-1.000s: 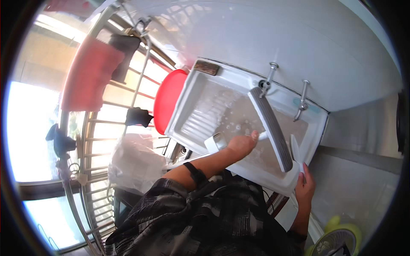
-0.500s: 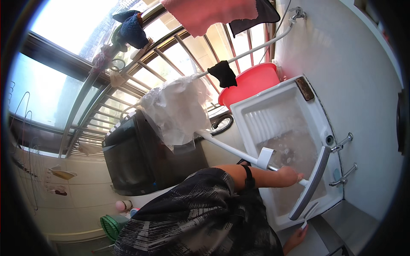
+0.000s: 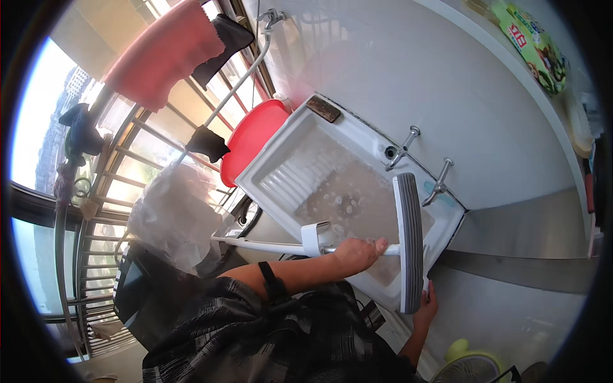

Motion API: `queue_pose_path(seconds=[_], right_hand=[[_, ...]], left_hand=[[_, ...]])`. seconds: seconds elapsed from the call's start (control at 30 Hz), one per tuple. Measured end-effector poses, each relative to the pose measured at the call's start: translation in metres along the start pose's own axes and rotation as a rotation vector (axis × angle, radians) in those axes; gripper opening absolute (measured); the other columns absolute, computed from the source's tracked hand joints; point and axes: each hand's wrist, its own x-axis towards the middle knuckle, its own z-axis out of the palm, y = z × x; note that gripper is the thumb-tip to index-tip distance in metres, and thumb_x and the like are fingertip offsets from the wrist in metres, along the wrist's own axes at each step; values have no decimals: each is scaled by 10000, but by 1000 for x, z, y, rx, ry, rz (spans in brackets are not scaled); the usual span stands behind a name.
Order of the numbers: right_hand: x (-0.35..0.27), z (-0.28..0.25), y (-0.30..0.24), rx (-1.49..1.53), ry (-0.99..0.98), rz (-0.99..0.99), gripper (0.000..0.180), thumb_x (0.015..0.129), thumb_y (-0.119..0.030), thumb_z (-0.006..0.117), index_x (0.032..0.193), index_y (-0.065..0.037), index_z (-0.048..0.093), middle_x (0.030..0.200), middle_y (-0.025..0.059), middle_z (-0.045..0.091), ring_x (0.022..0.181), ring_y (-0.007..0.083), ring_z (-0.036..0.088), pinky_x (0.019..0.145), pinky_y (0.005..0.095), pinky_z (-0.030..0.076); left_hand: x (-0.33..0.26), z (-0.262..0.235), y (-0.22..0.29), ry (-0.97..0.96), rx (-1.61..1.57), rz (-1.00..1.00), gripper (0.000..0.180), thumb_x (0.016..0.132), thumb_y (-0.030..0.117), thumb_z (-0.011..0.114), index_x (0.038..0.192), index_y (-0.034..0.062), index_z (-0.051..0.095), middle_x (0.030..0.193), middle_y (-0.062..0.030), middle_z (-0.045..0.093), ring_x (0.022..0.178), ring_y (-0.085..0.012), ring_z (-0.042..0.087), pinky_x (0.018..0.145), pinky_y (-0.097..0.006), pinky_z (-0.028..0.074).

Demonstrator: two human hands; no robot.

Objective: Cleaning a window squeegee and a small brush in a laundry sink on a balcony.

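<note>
My left hand [image 3: 357, 256] is wrapped round the white pole of a mop [image 3: 268, 245], close to its head. The long, grey ribbed mop head [image 3: 408, 242] is held over the near right side of a white sink [image 3: 258, 182] of cloudy, bubbly water [image 3: 357, 198]. Beside the lower end of the mop head, my right hand [image 3: 426, 307] is closed on a slim white-handled brush. The mop head hides most of the brush and some of the fingers.
A brown block [image 3: 324, 108] lies on the sink's far corner, near a red basin [image 3: 255, 137]. Two taps [image 3: 438, 182] project from the wall. Clear plastic [image 3: 172, 214] hangs at left above a dark machine [image 3: 137, 297]. A green-edged fan [image 3: 469, 367] stands at lower right.
The view has swung to the right, so the sink appears further left. The mop head is now more upright in the picture, and my right hand with the brush has come up behind its lower end.
</note>
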Motion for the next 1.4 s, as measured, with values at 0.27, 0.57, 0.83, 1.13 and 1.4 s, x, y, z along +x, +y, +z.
queue_pose_path(seconds=[0.27,0.57,0.83,1.13,1.4], right_hand=[[-35,0,-12,-104,73,-61,451,999,-176,512,1420,-19,474,1437,185,495,1304,273,494,1079,352,379],[-61,-6,-38,13,66,-157,403,981,-110,529,1376,-25,534,1318,178,604,1176,253,597,995,334,445],[-50,-8,-8,28,66,-492,390,984,-90,525,1368,-19,533,1325,195,586,1166,273,608,990,351,471],[-87,-17,17,-261,221,-767,383,976,-114,553,1356,-70,558,1244,182,619,1084,313,631,897,370,516],[-98,-24,10,-111,122,-627,393,987,-106,529,1380,-89,532,1205,214,617,1056,368,622,884,396,505]], left_hand=[[-25,-114,45,109,-120,132,260,977,155,450,1168,-21,444,800,-179,656,683,-361,675,554,-460,530],[-74,-189,63,551,-185,232,452,904,208,656,1211,-12,406,710,-232,645,637,-433,646,567,-494,515],[-151,-167,120,833,-46,60,429,915,183,645,1216,-28,424,799,-243,659,730,-405,667,644,-445,531],[-240,-116,186,1022,-78,-100,374,943,248,621,1065,-56,443,666,-258,624,627,-442,637,577,-481,513],[-276,-85,231,851,-175,-372,416,937,190,583,1187,-101,422,716,-258,631,671,-448,632,598,-500,491]])
